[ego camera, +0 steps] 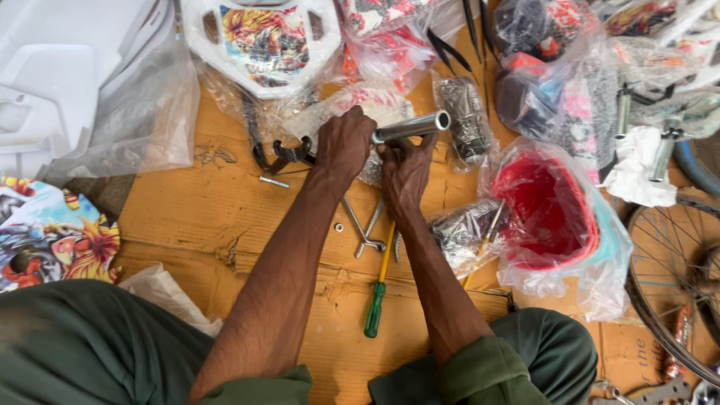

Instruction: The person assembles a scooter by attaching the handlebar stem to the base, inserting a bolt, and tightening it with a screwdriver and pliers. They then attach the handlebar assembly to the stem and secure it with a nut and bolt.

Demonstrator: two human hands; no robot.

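Lap: dark green trousers (90, 352) fill the bottom edge.
Floor: brown cardboard (187, 202) under everything.
Red basket (544, 206): bagged in clear plastic, right of the hands.
Left hand (343, 142): closed round the steel tube's hidden end.
Right hand (406, 171): gripping from below — just under the tube.
Steel tube (416, 125): held above the cardboard, open end pointing right.
Screwdriver (377, 296): green handle, between the forearms.

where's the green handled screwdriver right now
In the head view the green-handled screwdriver lies on the cardboard below the two hands, between the person's forearms, its tip pointing up toward the wrenches.
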